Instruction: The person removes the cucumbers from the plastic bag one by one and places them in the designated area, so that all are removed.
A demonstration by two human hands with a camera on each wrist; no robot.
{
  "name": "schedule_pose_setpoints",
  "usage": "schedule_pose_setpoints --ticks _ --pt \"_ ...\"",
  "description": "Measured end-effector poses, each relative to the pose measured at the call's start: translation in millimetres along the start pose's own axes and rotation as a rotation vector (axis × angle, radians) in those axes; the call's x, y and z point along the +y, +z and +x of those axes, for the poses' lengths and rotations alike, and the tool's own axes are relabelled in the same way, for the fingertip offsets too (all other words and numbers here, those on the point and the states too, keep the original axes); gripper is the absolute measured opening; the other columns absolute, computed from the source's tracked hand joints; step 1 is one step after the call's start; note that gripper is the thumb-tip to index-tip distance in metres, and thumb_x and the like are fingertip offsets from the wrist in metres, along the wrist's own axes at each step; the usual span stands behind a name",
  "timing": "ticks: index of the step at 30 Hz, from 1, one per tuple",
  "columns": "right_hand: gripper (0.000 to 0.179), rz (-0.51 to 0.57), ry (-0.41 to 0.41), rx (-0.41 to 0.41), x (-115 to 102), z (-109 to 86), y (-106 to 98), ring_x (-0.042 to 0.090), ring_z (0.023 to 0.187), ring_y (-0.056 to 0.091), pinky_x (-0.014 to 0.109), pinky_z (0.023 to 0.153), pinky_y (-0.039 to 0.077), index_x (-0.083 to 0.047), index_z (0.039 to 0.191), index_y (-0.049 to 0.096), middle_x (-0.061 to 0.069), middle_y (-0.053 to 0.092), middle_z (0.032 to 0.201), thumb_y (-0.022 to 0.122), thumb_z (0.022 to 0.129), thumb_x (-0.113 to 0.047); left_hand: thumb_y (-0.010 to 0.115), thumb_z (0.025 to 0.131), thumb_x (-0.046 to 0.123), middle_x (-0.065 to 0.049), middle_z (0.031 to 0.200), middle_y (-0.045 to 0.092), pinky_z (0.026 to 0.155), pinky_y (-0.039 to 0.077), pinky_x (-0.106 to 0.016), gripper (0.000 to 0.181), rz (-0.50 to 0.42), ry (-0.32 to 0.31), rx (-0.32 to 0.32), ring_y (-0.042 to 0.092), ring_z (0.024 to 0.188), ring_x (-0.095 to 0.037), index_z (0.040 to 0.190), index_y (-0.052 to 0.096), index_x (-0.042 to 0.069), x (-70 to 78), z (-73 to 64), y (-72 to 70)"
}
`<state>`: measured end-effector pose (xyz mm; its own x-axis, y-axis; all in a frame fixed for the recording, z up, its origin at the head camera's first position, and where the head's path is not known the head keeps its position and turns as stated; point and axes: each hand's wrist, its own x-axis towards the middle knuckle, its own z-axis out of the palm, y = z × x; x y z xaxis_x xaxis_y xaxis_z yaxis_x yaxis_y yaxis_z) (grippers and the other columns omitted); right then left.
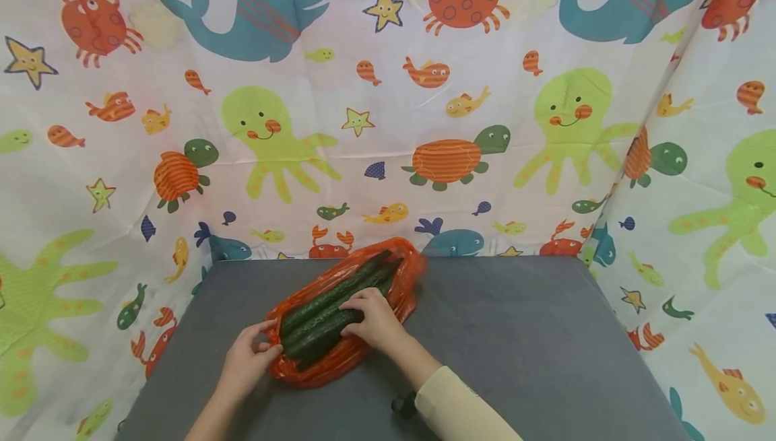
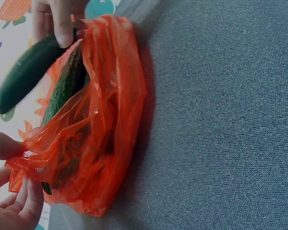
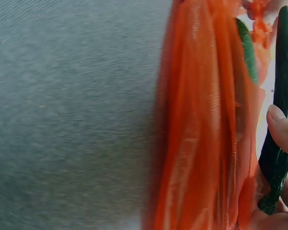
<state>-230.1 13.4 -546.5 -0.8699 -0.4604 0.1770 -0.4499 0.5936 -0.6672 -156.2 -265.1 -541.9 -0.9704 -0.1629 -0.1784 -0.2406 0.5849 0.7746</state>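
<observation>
An orange-red plastic bag (image 1: 315,379) lies slantwise on the grey table, its mouth spread around several dark green cucumbers (image 1: 315,305). My left hand (image 1: 245,360) pinches the bag's rim at the near left end; crumpled plastic shows between thumb and fingers in the left wrist view. With my right hand (image 1: 374,320) I grip one cucumber (image 2: 29,72) near one end. In the left wrist view this cucumber is tilted and raised above the others. The right wrist view shows my thumb along its side, with part of the hand cut off by the frame.
The grey tabletop (image 1: 515,340) extends on both sides of the bag. A printed sea-animal curtain (image 1: 388,104) encloses the back and sides. Beside my right sleeve (image 1: 461,404) sits a small dark object (image 1: 403,406), partly hidden and of unclear kind.
</observation>
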Motion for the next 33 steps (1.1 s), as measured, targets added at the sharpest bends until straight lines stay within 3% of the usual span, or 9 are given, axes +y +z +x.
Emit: schedule_pose_setpoints --ticks 8,12,21,24,33 --pt "0.039 -0.009 -0.146 -0.032 -18.9 8.2 -10.1 0.025 0.135 0.048 0.042 0.111 0.042 -0.015 0.117 0.074 0.006 0.061 0.137 0.086 0.08 -0.022 0.073 0.091 0.017 -0.017 0.149 0.044 0.067 0.053 -0.03 0.055 -0.01 0.002 0.005 0.065 0.104 -0.026 0.143 0.056 0.013 0.3 1.3 -0.8" --pt "0.04 -0.012 -0.175 -0.029 -26.0 10.3 -13.2 0.023 0.132 0.051 0.04 0.111 0.042 -0.014 0.118 0.074 0.002 0.067 0.129 0.086 0.08 -0.022 0.073 0.091 0.019 -0.017 0.149 0.044 0.066 0.052 -0.031 0.055 -0.008 0.007 -0.005 0.065 0.104 -0.025 0.144 0.055 0.014 -1.1 2.6 -0.5" --pt "0.04 0.012 -0.214 0.064 -38.6 10.3 -24.9 0.019 0.123 0.052 0.038 0.106 0.046 -0.015 0.118 0.075 -0.001 0.067 0.12 0.086 0.08 -0.02 0.071 0.088 0.016 -0.012 0.139 0.05 0.066 0.05 -0.03 0.055 0.011 0.027 0.032 0.064 0.1 -0.023 0.141 0.058 0.013 -2.6 3.2 3.2" --pt "0.039 0.017 -0.213 0.106 -42.2 10.1 -30.0 0.02 0.121 0.053 0.037 0.106 0.047 -0.014 0.115 0.076 -0.001 0.068 0.116 0.087 0.078 -0.018 0.07 0.088 0.014 -0.013 0.141 0.049 0.066 0.05 -0.029 0.054 0.013 0.029 0.039 0.065 0.101 -0.023 0.141 0.057 0.012 -1.3 2.6 4.3" --pt "0.036 0.026 -0.094 0.146 -40.7 1.0 -42.1 0.021 0.124 0.051 0.042 0.104 0.048 -0.018 0.116 0.076 -0.001 0.066 0.118 0.085 0.081 -0.016 0.075 0.089 0.016 -0.016 0.146 0.045 0.065 0.052 -0.028 0.054 -0.01 0.03 0.023 0.066 0.101 -0.023 0.141 0.058 0.011 2.2 -1.2 3.6"
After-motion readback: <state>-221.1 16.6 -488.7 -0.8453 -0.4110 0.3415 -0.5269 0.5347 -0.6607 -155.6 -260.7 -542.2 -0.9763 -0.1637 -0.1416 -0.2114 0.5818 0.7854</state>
